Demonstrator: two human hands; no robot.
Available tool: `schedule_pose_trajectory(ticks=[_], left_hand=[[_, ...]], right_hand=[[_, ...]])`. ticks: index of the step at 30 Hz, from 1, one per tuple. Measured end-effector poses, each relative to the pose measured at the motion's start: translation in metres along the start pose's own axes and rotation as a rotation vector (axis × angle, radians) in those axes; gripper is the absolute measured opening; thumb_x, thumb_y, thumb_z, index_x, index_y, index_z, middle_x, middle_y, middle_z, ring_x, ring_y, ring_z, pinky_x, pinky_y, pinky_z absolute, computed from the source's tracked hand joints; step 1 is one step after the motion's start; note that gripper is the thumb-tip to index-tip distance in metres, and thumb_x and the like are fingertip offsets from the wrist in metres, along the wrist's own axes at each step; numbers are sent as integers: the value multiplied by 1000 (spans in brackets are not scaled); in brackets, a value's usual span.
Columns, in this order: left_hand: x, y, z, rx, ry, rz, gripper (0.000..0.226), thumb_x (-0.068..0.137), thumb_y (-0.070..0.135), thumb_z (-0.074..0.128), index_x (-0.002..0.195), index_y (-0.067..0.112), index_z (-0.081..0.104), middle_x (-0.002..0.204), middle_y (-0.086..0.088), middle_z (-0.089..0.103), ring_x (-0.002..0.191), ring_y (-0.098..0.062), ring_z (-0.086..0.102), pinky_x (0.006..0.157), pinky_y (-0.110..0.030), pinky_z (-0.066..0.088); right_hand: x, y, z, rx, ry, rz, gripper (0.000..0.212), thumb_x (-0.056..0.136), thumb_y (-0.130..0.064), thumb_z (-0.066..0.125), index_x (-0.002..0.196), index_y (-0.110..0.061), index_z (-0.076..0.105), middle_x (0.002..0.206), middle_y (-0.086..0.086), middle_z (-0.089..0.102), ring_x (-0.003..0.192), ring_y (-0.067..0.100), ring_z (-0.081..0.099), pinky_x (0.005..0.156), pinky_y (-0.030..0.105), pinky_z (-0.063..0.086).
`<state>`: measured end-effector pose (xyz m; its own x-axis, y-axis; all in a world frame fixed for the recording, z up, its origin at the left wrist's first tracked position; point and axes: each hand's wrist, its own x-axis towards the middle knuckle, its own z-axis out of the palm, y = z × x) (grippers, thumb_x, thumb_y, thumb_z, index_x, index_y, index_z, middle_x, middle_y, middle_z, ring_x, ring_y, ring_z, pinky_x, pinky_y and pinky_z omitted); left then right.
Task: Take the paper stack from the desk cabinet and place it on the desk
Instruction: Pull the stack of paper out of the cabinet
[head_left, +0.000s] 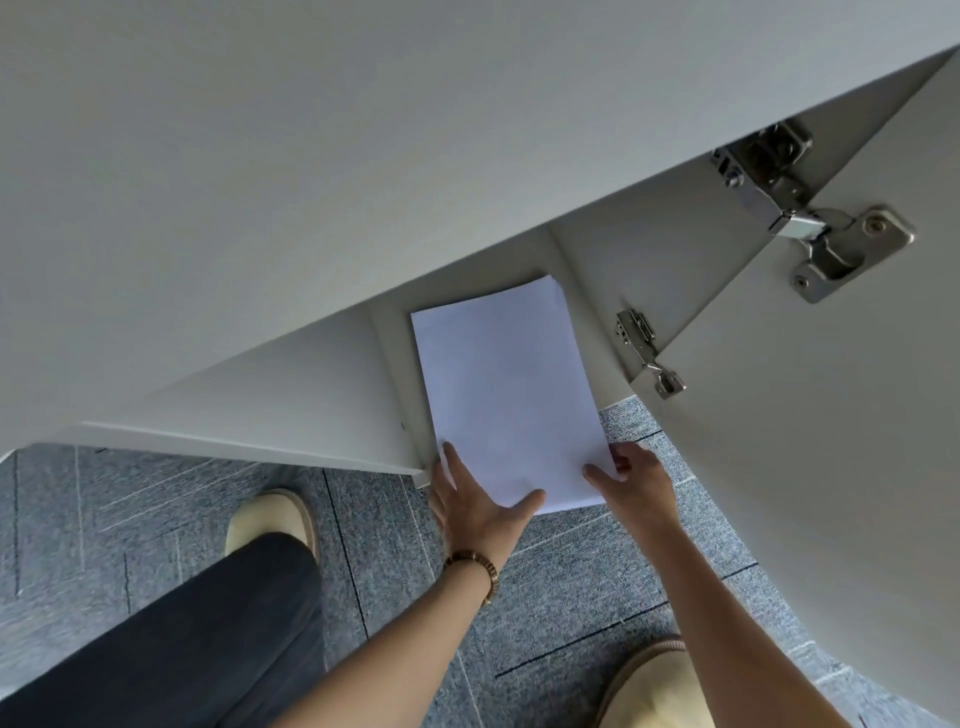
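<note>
A white paper stack (506, 389) lies partly inside the open desk cabinet (332, 364), its near end sticking out past the cabinet's front edge over the carpet. My left hand (475, 501) grips the stack's near left corner, thumb on top and fingers along the left edge. My right hand (631, 480) holds the near right corner, thumb on top and fingers curled under. The pale grey desk top (311, 156) fills the upper part of the view, above the cabinet.
The cabinet door (831, 441) stands swung open on the right, with two metal hinges (810, 218). Below is grey-blue carpet (571, 571). My dark trouser leg (182, 639) and pale shoes are at the bottom left and bottom right.
</note>
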<state>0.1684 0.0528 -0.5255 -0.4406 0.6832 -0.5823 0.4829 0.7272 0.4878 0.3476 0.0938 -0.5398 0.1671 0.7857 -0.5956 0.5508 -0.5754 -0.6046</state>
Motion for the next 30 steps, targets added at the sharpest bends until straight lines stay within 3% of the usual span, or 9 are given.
schedule_pose_trajectory(ticks=[3,7,11,13,15,20,24,28,30], left_hand=[[-5,-9,5,-40,30,27,132,64,52,84,156,24,-6,163,-6,3,149,-35,5,119,-60,15],[-2,-13,7,-132,157,-27,122,66,43,87,155,16,9,156,-11,12,141,-35,24,110,-56,37],[3,-7,7,-223,211,-77,116,64,42,88,153,18,18,146,-15,23,123,-38,47,94,-55,53],[8,-3,5,-260,224,-135,113,64,41,89,151,17,20,143,-20,30,118,-41,52,90,-55,55],[10,2,2,-258,234,-169,107,66,38,88,148,8,26,139,-24,42,117,-42,55,91,-51,54],[16,6,-8,-291,160,-176,63,70,31,87,115,0,55,112,-17,69,100,-33,67,75,-29,49],[6,5,-19,-285,69,-122,62,75,23,84,121,1,49,116,-19,67,96,-30,66,83,-34,55],[-20,8,-39,-218,53,-41,66,77,24,82,125,-2,45,122,-22,64,109,-35,65,90,-46,58],[-37,12,-54,-208,25,-27,60,79,21,81,123,-1,47,122,-21,65,109,-34,66,91,-42,57]], right_hand=[[5,9,-2,75,-79,49,47,77,-23,81,119,-14,61,112,10,71,102,28,67,84,38,55],[16,4,-7,166,-257,87,71,76,-23,84,137,-17,48,112,10,69,99,30,66,76,35,53],[23,-10,-5,123,-289,45,82,57,-53,83,127,-17,60,116,3,73,103,25,69,92,46,56],[27,-12,-2,110,-278,32,81,52,-56,83,122,-20,61,111,0,74,102,23,70,91,46,57],[30,-15,0,117,-263,28,74,58,-49,86,121,-19,59,110,0,73,101,24,69,89,45,58],[27,-14,1,97,-231,44,58,66,-38,87,113,-22,57,112,3,72,102,27,67,92,47,55],[16,-15,2,129,-231,38,65,63,-33,87,120,-16,59,114,4,73,105,27,68,95,49,55],[-22,-30,-8,150,-237,30,63,72,-19,85,127,-13,56,115,6,70,105,27,65,91,41,54],[-45,-36,-18,156,-248,44,65,72,-15,84,129,-12,54,118,9,68,108,30,64,93,45,54]])
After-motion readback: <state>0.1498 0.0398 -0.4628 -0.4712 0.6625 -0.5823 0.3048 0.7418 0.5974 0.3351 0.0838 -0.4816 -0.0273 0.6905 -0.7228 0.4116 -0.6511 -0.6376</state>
